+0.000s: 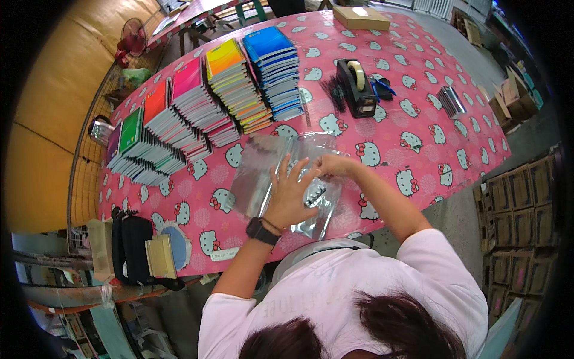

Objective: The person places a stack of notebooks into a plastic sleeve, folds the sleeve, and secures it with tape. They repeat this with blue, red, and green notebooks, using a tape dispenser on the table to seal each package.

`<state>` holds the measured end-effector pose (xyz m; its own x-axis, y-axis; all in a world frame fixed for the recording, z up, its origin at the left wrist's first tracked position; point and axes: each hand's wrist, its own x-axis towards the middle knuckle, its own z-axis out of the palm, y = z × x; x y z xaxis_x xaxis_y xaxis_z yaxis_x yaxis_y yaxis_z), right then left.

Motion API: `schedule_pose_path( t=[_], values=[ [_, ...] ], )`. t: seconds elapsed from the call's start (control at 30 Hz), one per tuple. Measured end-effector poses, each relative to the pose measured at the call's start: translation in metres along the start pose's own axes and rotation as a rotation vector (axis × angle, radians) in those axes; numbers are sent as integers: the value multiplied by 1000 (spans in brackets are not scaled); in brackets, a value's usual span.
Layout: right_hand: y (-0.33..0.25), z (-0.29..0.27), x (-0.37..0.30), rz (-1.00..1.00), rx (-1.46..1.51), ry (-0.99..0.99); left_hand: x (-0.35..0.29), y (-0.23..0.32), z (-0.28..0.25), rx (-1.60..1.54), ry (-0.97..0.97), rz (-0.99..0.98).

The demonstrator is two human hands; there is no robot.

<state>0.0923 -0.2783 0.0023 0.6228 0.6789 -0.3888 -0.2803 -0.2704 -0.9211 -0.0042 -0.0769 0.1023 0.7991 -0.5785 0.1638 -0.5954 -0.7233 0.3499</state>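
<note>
Clear, shiny plastic bags lie on the table right in front of me. My left hand rests flat on them with its fingers spread. A watch and a thin band are on that wrist. Close to the left fingertips, my right hand has its fingers curled in a pinch at the upper part of the plastic. What exactly sits between those fingertips is partly hidden. Beyond my hands stand stacks of notebooks in rows: blue, yellow, pink, red, green and purple.
A black tape dispenser stands beyond my right hand, beside a blue-and-black item. Farther right lies a small silvery stack. A cardboard box sits at the far edge. Black bag at the near left; boxes stacked right.
</note>
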Motion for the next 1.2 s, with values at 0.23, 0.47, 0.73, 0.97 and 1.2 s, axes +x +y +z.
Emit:
schedule_pose_path(
  t=[0.23,0.47,0.73,0.97,1.2],
  values=[
    [-4,30,-55,-322,-123,743,24,-24,-18,9,34,190],
    [-31,80,-129,-326,-886,1276,115,21,30,-756,261,-355],
    [65,-48,-185,181,-932,1513,102,45,78,-465,213,-8],
    [81,-246,-184,315,-1108,1661,-5,-32,61,-366,218,-320],
    [69,-348,-197,801,-934,1636,-41,-56,60,-226,229,-355]
  ],
)
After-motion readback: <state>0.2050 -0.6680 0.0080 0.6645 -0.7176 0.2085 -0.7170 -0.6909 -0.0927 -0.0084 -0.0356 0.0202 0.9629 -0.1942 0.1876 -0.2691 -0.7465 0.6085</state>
